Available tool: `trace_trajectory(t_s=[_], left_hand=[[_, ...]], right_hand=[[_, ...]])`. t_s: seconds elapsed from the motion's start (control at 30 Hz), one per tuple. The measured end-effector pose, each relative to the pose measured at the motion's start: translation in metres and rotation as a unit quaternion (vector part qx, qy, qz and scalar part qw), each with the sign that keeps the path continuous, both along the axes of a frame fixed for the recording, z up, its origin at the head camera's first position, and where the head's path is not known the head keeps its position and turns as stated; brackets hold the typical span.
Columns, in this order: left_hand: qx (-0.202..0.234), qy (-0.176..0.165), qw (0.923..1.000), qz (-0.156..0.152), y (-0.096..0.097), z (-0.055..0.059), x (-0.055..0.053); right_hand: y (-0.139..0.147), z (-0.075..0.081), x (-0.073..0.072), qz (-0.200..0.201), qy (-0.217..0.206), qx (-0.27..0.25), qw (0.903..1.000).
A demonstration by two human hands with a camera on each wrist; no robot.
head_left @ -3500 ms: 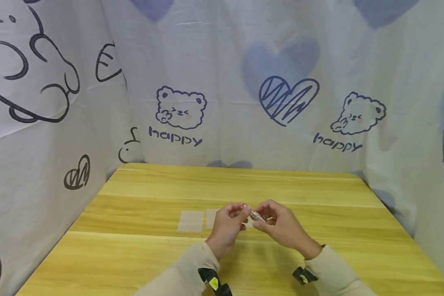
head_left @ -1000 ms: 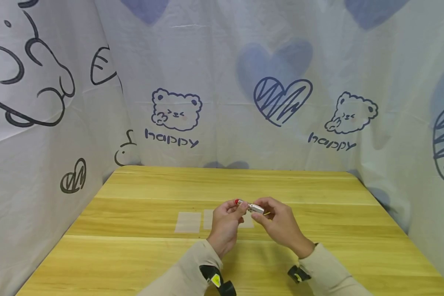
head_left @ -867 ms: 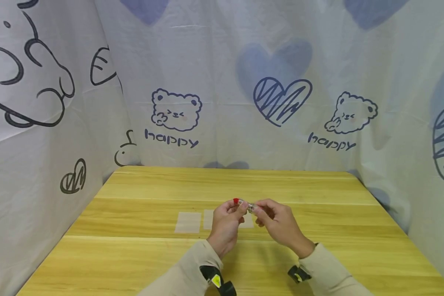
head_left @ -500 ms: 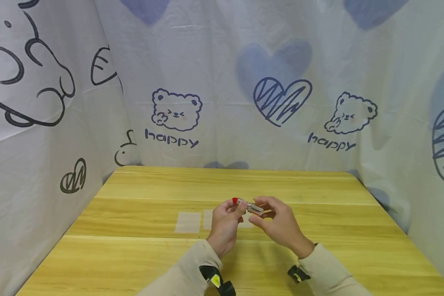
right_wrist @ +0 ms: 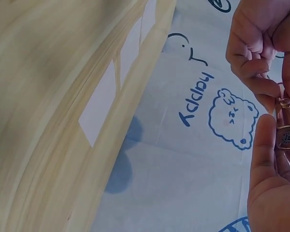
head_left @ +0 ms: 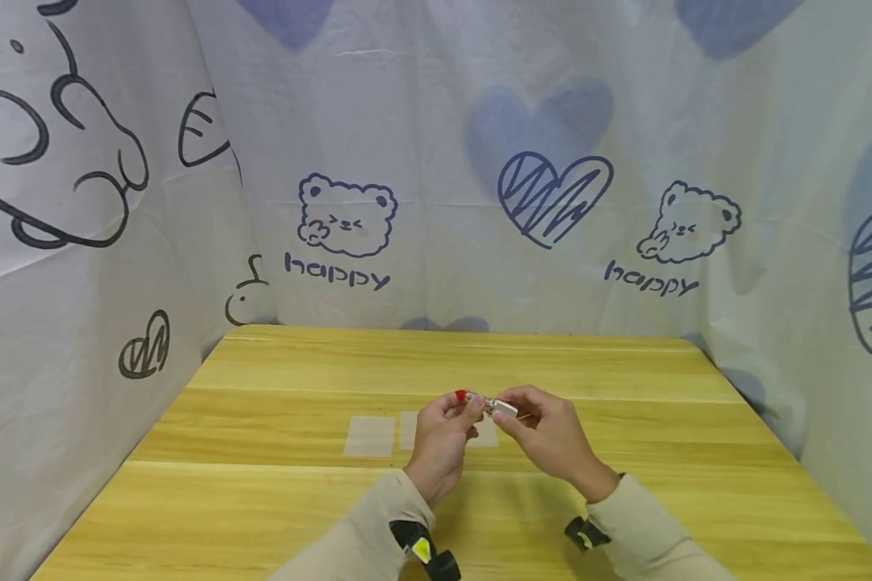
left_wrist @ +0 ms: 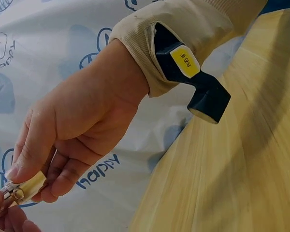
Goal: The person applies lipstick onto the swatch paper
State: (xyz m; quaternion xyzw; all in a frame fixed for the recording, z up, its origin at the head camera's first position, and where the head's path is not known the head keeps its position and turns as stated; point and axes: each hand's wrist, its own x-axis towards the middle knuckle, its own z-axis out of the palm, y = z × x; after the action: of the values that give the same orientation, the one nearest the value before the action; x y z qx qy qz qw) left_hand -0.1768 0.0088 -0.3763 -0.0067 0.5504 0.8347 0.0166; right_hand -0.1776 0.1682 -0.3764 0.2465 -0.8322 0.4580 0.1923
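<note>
In the head view my left hand (head_left: pixel 442 442) pinches the slim end of a small metallic lipstick (head_left: pixel 505 408) between thumb and fingers. A bright red tip (head_left: pixel 461 395) shows beyond that thumb. On the other side my right hand (head_left: pixel 552 432) grips the wider, boxy base with thumb and fingertips. The left wrist view shows the right hand (left_wrist: pixel 82 116) around the golden base (left_wrist: pixel 35 186), beside a small ring (left_wrist: pixel 18 194). An engraved face of the lipstick (right_wrist: pixel 287 138) is visible in the right wrist view. The fingers hide parts of the tube.
Behind the hands lie pale rectangular sheets in a row on the wooden table (head_left: pixel 262 516): the left sheet (head_left: pixel 370 436) shows fully, the others are partly covered. A printed curtain (head_left: pixel 436 161) encloses the table's back and sides.
Since the oldest frame, the red tip has appeared at the left end. My right fingers have loosened and regripped the base, which turned; the left hand has stayed nearly still.
</note>
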Motion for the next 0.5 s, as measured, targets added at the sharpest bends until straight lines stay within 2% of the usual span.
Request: trace_trajectory(t_s=[0.13,0.27,0.5], left_hand=[[-0.015,0.002,0.9998,-0.012,-0.005,0.001,-0.002],[-0.03,0.001,0.9988,-0.039,-0.013,0.007,-0.003],[-0.058,-0.002,0.9961,-0.066,-0.038,0.009,-0.006]], right_hand=[[-0.002,0.003,-0.002,0.004,-0.007,0.001,1.0],[-0.004,0.003,-0.006,0.003,-0.007,0.003,1.0],[-0.005,-0.001,-0.014,0.008,-0.016,0.001,0.9998]])
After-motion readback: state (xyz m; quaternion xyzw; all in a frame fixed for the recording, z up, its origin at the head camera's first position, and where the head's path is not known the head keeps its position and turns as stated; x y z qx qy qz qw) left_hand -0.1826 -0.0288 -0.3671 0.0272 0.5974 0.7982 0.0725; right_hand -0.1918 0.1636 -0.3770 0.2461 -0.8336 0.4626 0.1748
